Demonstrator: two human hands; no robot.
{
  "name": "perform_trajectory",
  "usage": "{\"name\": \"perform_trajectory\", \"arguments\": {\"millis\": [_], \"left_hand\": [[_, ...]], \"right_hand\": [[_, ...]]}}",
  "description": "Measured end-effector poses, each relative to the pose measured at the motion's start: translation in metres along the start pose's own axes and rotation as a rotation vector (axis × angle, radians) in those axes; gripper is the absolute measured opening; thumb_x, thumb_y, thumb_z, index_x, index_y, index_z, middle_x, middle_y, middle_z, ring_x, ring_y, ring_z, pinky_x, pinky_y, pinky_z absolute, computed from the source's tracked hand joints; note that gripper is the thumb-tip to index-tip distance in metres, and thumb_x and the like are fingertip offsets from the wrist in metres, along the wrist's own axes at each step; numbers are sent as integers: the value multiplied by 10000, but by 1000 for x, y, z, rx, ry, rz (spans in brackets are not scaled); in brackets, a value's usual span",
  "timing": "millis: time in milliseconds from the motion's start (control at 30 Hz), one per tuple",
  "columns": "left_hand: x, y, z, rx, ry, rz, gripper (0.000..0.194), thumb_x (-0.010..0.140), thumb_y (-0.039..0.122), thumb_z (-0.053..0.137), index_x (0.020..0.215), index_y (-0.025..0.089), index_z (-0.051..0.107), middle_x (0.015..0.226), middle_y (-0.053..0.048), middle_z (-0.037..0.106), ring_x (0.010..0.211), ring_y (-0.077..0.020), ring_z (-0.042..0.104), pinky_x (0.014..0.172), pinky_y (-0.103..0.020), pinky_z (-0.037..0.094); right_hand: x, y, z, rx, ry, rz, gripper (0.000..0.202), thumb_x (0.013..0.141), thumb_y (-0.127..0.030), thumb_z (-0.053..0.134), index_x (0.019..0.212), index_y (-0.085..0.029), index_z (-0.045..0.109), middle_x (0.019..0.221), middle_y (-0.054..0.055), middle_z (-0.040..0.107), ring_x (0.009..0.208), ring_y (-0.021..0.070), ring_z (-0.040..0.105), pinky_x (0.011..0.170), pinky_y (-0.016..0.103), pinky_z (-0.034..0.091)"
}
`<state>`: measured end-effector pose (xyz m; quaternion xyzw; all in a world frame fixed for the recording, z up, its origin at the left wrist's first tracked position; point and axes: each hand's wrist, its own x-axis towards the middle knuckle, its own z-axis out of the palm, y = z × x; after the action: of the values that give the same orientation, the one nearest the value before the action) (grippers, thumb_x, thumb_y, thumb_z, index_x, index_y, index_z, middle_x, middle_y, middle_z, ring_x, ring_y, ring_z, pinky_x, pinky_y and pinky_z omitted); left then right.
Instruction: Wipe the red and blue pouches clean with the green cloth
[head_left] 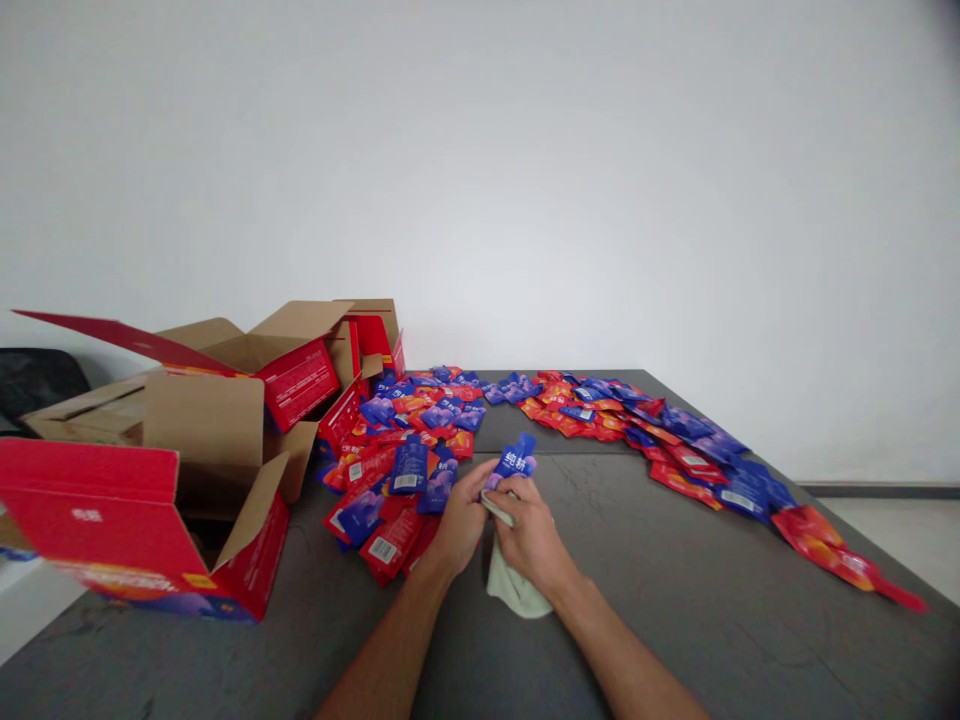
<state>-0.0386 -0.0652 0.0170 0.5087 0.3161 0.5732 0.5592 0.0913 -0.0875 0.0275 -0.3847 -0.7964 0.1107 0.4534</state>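
A blue-purple pouch (517, 456) with white lettering is held up over the table, its narrow top pointing away from me. My left hand (466, 512) grips the pouch's left side, fingers closed. My right hand (531, 532) is closed around a pale green cloth (517, 585), which is pressed against the lower part of the pouch and hangs down below. How much of the pouch the right fingers also grip is hidden. Just left of my left hand lies a heap of red and blue pouches (394, 540).
Open red cardboard boxes (247, 575) stand along the left side of the dark grey table (600, 620). A line of red and blue pouches (682, 455) runs from the back down the right edge. A white wall (525, 200) rises behind, and a black chair (41, 385) shows far left.
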Motion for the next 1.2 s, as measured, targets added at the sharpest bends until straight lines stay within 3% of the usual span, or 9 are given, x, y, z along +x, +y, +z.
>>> {"name": "perform_trajectory", "arguments": {"millis": [167,300,433,567,700,800,1000,1100,1200], "left_hand": [[-1,1,3,-96,51,-8,691,601,36,551,1271,188,627,1206,-103,697,1013,-213,662,802,-283,520],[-2,9,5,-184,142,-75,662,591,50,599,1236,199,636,1147,-73,705,870,-170,660,641,-214,489],[-1,14,5,-267,181,-89,589,618,81,648,1197,191,651,1074,-52,701,825,-145,649,681,-236,513],[2,8,1,-234,242,-92,677,643,93,652,1306,215,587,1025,-38,710,784,-136,655,696,-254,521],[5,-1,-6,41,278,-43,600,725,125,625,1319,210,606,1170,-77,711,1031,-196,662,919,-330,502],[6,-5,-7,161,203,-37,444,789,176,603,1226,185,682,1273,-89,679,1194,-234,605,1071,-380,416],[1,-5,9,-165,205,-37,443,895,421,578,1277,208,644,1263,-76,686,1227,-240,590,1089,-390,411],[-2,2,14,-296,144,-73,436,876,448,626,1216,180,674,1192,-82,712,1166,-247,620,1059,-389,429],[-4,7,15,-304,78,-123,412,845,430,676,1155,160,701,1135,-87,728,1112,-254,639,1023,-387,448]], "right_hand": [[-1,-1,1,1,99,49,322,872,-108,522,1040,-273,743,995,69,655,971,226,577,860,365,508],[1,6,-6,2,226,170,275,893,-151,522,1051,-243,727,1052,94,655,1004,239,582,908,392,497],[3,12,-12,58,279,275,219,885,-210,544,1029,-225,709,1071,85,679,1015,237,607,939,389,483],[3,10,-11,154,240,371,237,877,-245,551,1067,-223,691,1003,57,704,942,222,638,864,347,506],[3,3,-9,210,205,363,229,879,-247,554,1066,-220,683,999,53,692,923,206,641,861,325,506],[3,-1,-8,222,191,322,233,886,-223,546,1078,-231,677,1010,52,685,944,199,637,867,315,507],[0,-6,1,143,166,164,258,856,-131,551,1034,-220,716,1179,93,606,1093,214,574,990,361,465],[0,-9,4,83,124,138,296,840,-99,549,1015,-238,743,1114,88,581,1029,212,565,921,350,488],[2,-5,-1,33,181,161,275,851,-117,554,1004,-236,750,1027,80,587,982,214,559,868,339,496]]}}
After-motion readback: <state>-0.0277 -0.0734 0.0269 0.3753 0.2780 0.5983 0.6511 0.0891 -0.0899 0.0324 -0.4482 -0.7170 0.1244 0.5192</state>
